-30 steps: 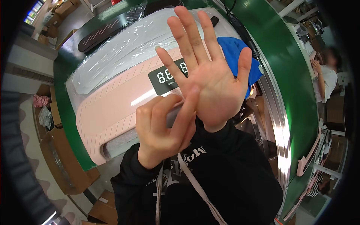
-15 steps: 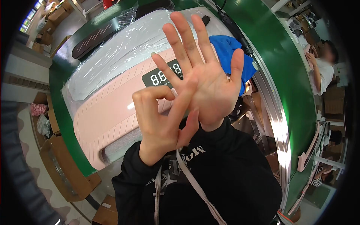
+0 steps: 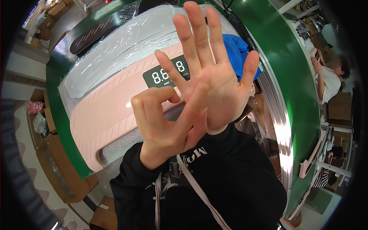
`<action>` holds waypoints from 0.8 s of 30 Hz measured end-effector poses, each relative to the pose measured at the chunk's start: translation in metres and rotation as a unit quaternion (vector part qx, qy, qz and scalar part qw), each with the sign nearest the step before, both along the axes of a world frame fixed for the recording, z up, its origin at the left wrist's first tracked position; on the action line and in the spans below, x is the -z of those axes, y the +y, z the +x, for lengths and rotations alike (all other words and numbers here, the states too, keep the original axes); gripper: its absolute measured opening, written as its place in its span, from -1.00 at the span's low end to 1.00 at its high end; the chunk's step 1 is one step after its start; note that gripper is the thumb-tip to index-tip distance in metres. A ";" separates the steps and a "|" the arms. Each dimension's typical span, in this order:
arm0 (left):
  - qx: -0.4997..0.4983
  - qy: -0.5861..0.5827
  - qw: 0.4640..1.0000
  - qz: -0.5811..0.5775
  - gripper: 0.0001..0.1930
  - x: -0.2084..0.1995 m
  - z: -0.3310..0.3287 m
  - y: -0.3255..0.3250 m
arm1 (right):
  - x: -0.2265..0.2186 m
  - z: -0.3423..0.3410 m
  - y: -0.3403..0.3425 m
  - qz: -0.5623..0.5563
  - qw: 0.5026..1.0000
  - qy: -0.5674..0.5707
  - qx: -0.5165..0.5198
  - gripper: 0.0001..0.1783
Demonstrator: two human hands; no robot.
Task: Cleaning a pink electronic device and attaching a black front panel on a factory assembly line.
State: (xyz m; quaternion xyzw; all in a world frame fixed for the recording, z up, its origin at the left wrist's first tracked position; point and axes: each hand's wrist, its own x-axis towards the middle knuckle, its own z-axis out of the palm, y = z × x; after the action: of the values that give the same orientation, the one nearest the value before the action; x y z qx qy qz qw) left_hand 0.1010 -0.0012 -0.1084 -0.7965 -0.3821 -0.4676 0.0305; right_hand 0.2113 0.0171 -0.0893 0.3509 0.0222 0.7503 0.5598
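We see a green desk (image 3: 62, 124), its edge curving at the left. On it lies a white pad (image 3: 115, 53) in clear film. Just before it is the pink panel (image 3: 99, 119); whether this one touches the desk directly, we cannot tell. Behind the pad, at left, lies a dark board (image 3: 90, 36). At the right are the blue cloth (image 3: 235, 53) and a black cable (image 3: 242, 30).

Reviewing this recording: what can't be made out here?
Head view:
Dark rectangular display, pale pink panel: both partly hidden by the open bare right hand.
Crumpled blue cloth: partly hidden behind that hand.
Extended finger of the bare left hand: overlap hides whether it touches the right palm.
Dark flat object: cut off by top edge.
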 end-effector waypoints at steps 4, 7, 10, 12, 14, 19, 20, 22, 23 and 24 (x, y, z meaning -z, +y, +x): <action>0.059 -0.007 0.998 -0.014 -0.66 -0.005 -0.008 -0.004 | 0.009 0.004 0.011 0.013 0.962 -0.238 0.132 -0.10; 0.043 -0.007 0.999 0.013 -0.72 0.003 -0.040 -0.013 | 0.018 0.051 0.021 0.018 0.818 -0.439 0.371 -0.16; -0.186 -0.061 0.980 -0.035 -0.84 0.012 -0.103 -0.026 | 0.042 0.107 0.020 0.024 0.046 -0.866 0.498 -0.25; -0.267 -0.106 0.956 -0.061 -0.83 0.028 -0.150 -0.036 | 0.094 0.119 0.023 -0.040 -0.231 -0.875 0.424 -0.45; -0.414 -0.169 0.881 -0.156 -0.72 0.051 -0.189 -0.046 | 0.096 0.128 0.024 -0.051 -0.148 -0.871 0.465 -0.54; -0.369 -0.323 0.823 -0.287 -0.68 0.084 -0.221 -0.061 | 0.065 0.085 0.014 -0.077 0.025 -0.827 0.557 -0.75; -0.366 -0.324 0.822 -0.291 -0.67 0.085 -0.220 -0.060 | 0.057 0.061 0.012 0.001 0.096 -0.842 0.531 -0.75; -0.359 -0.326 0.823 -0.297 -0.66 0.085 -0.218 -0.059 | 0.055 0.014 0.009 0.099 0.171 -0.881 0.429 -0.68; -0.364 -0.324 0.822 -0.294 -0.66 0.085 -0.215 -0.059 | 0.056 0.002 0.011 0.119 0.176 -0.910 0.356 -0.62; -0.352 -0.342 0.820 -0.294 -0.65 0.086 -0.212 -0.059 | 0.056 0.000 0.013 0.122 0.182 -0.909 0.356 -0.62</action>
State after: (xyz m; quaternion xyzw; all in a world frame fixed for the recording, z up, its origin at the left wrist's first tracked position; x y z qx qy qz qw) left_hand -0.1107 -0.0598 -0.1940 -0.3680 -0.7416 -0.5329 -0.1749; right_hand 0.2115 0.0301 -0.1452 -0.5419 -0.7209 0.2588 0.3458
